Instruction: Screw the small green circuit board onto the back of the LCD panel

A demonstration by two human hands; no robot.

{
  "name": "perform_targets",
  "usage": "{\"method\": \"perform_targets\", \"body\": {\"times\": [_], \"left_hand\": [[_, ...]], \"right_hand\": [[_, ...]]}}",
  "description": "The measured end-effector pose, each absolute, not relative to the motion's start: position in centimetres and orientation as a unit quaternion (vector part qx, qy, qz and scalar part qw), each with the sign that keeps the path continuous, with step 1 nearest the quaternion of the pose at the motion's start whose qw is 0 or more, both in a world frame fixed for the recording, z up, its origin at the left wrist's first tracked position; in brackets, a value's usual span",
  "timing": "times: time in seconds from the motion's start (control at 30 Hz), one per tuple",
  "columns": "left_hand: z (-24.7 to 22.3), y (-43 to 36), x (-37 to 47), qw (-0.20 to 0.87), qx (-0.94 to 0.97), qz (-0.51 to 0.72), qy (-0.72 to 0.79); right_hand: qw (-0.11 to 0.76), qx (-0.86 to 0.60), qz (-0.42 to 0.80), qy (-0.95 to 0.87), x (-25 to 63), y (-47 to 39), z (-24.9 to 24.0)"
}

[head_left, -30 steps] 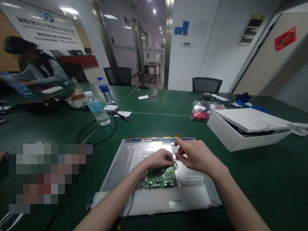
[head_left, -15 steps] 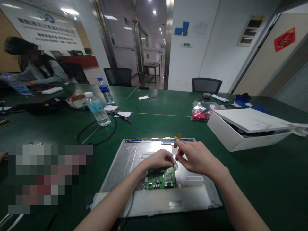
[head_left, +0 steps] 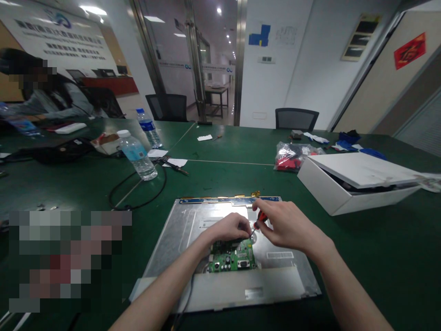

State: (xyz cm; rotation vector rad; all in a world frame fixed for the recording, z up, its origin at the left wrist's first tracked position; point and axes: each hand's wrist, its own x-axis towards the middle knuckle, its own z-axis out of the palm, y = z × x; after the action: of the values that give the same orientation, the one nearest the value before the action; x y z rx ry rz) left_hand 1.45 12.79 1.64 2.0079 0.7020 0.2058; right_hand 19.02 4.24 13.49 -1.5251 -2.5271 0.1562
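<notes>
A flat LCD panel [head_left: 186, 230] lies with its metal back up on the green table, and a green circuit board [head_left: 230, 258] rests on its middle. My right hand [head_left: 285, 225] is closed around the red handle of a screwdriver [head_left: 262, 216]. The thin shaft slants down and left to the upper right corner of the board. At that corner my left hand [head_left: 231, 226] is closed, thumb and fingers pinched beside the screwdriver's tip. What those fingertips hold, if anything, is hidden. A dark cable [head_left: 188, 296] runs from the board's left side toward me.
To the right sits a white box [head_left: 347, 202] with its lid ajar, near a plastic bag with red contents [head_left: 292, 156]. Water bottles [head_left: 138, 156], a soldering iron [head_left: 175, 166] and its looped cord are at the left. Someone sits at the far left [head_left: 62, 96].
The screwdriver's red handle leans a little further right in my right hand. My left hand keeps its place at the board's corner. The whole view has shifted slightly.
</notes>
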Motion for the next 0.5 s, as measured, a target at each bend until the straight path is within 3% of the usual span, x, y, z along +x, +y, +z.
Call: {"method": "perform_targets", "body": {"times": [0.5], "left_hand": [[1.65,12.74,1.53,0.476,0.826,0.088,0.290]], "right_hand": [[0.102,-0.494,0.068,-0.861,18.95,4.11,13.56]]}}
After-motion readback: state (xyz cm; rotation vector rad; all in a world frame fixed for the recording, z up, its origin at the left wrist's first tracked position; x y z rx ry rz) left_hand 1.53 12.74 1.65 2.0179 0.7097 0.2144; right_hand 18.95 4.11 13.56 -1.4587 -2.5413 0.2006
